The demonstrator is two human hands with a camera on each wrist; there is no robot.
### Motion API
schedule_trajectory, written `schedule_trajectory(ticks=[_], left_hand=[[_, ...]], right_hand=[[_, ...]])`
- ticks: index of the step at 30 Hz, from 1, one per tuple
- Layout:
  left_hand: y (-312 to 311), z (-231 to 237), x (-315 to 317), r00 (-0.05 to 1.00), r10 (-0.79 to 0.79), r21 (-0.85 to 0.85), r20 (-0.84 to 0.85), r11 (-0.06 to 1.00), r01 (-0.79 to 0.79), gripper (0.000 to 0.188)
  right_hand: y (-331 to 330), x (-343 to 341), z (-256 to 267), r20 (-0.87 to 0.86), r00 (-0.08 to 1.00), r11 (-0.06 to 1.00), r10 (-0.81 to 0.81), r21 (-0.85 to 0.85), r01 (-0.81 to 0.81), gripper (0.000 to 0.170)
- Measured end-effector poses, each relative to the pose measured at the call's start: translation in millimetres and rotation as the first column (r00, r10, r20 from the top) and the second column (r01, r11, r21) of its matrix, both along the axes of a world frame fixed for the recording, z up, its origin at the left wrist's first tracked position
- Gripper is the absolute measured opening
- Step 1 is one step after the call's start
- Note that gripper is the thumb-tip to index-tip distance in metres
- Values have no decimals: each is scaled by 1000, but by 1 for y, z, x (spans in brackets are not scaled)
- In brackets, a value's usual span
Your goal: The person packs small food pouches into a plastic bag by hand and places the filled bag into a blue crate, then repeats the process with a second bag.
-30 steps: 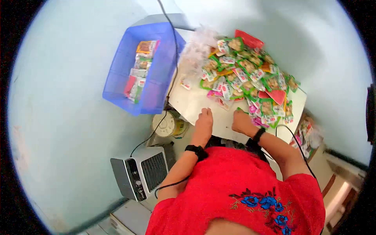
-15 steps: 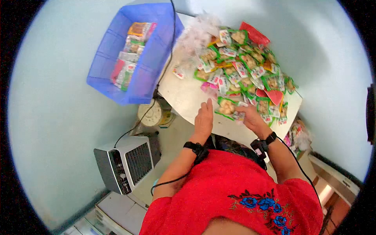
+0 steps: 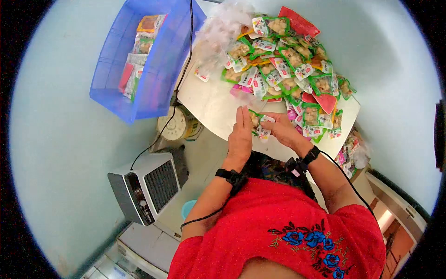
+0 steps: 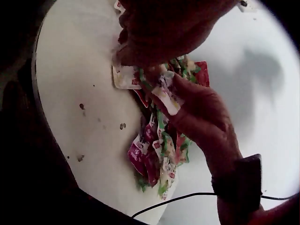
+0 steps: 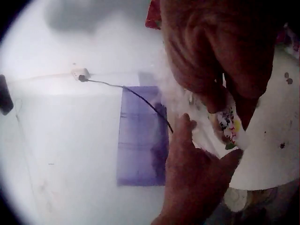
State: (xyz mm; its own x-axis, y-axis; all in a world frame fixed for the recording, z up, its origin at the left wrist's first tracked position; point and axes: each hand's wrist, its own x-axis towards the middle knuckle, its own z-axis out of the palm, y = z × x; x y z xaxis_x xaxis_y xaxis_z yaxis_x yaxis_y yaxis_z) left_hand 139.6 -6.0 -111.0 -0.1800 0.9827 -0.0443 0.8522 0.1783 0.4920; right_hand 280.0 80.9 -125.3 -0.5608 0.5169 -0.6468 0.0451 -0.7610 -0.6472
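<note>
My right hand [image 3: 286, 132] pinches a small snack packet [image 3: 264, 124] with a green edge, a white label and pale pieces inside. In the left wrist view, its thumb and fingers grip the white end of this packet [image 4: 167, 99]. My left hand [image 3: 239, 143] is held upright at the packet's other side, its fingers straight. Seen in the right wrist view, the left hand [image 5: 192, 171] has its thumb spread from its fingers, with the thumb tip close to the packet [image 5: 229, 123]. Behind both hands lies a heap of similar packets [image 3: 290, 58].
At upper left stands a blue plastic bin [image 3: 158, 69] with several packets inside. Clear plastic bags [image 3: 223, 28] lie beside the heap on the white table [image 3: 204, 102]. A black cable [image 3: 186, 69] hangs across the bin. A white heater-like appliance [image 3: 153, 186] and a lidded bucket [image 3: 174, 123] stand below.
From the heap's near edge, my right hand has taken up a packet and brought it left to my left hand. The head view has shifted, moving the bin up and left in the picture.
</note>
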Motion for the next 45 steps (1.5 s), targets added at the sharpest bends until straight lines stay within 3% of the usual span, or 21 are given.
schedule_trajectory(ticks=[3, 6, 12, 15, 18, 21, 23, 26, 29, 32, 36, 38, 39, 42, 44, 45], left_hand=[[-3, 1, 5, 998, -59, 23, -28, 998, 59, 76], [-6, -1, 7, 995, -99, 19, 19, 995, 99, 75], [-7, -3, 7, 980, -120, -112, 156, 984, 138, 82], [-10, -8, 2, 975, -145, -77, 168, 984, 160, 81], [-14, -16, -5, 974, -165, -32, 156, 985, 172, 78], [-12, -18, -11, 974, -190, 36, 125, 982, 187, 74], [-10, -14, -12, 969, -201, 32, 143, 980, 198, 72], [-9, -12, -15, 957, -202, -25, 207, 977, 212, 72], [-12, -16, -13, 959, -186, -23, 212, 980, 195, 71], [-12, -20, -14, 969, -168, -8, 180, 985, 172, 69], [-12, -25, -13, 980, -162, 21, 111, 987, 161, 67], [-11, -25, -14, 981, -163, 26, 103, 987, 161, 68], [-11, -27, -14, 982, -165, 32, 92, 986, 162, 70], [-9, -23, -13, 981, -149, -30, 125, 988, 154, 73], [-7, -16, -14, 979, -150, -38, 136, 987, 156, 75], [-8, -16, -15, 979, -160, -10, 129, 987, 163, 76]], right_hand=[[1, -5, 1, 93, 986, 981, 141, 118, -151, 37], [-3, -14, -22, 99, 983, 960, 157, 219, -175, 36], [-20, -41, -32, -165, 975, 985, -150, -106, 134, 36], [-19, -48, -39, -258, 950, 957, -173, -271, 101, 35], [-21, -55, -44, -309, 945, 977, -108, -208, 43, 34], [-30, -64, -68, -211, 977, 998, -32, 52, 44, 27], [-45, -61, -140, -93, 993, 989, -71, 119, 82, 22], [-47, -58, -162, 112, 993, 952, 33, 298, -65, 27], [-51, -60, -169, 241, 967, 916, 87, 362, -173, 30], [-51, -69, -155, 143, 989, 925, 39, 369, -90, 32], [-52, -77, -139, 58, 998, 986, -20, 166, 11, 38], [-59, -68, -189, -87, 994, 985, -61, 158, 74, 31], [-60, -70, -183, -105, 992, 991, -64, 111, 76, 25], [-55, -69, -176, -87, 994, 961, 61, 275, -35, 20], [-45, -74, -93, -76, 985, 976, -154, -168, 140, 21], [-44, -71, -86, -63, 996, 996, -63, -73, 59, 21]])
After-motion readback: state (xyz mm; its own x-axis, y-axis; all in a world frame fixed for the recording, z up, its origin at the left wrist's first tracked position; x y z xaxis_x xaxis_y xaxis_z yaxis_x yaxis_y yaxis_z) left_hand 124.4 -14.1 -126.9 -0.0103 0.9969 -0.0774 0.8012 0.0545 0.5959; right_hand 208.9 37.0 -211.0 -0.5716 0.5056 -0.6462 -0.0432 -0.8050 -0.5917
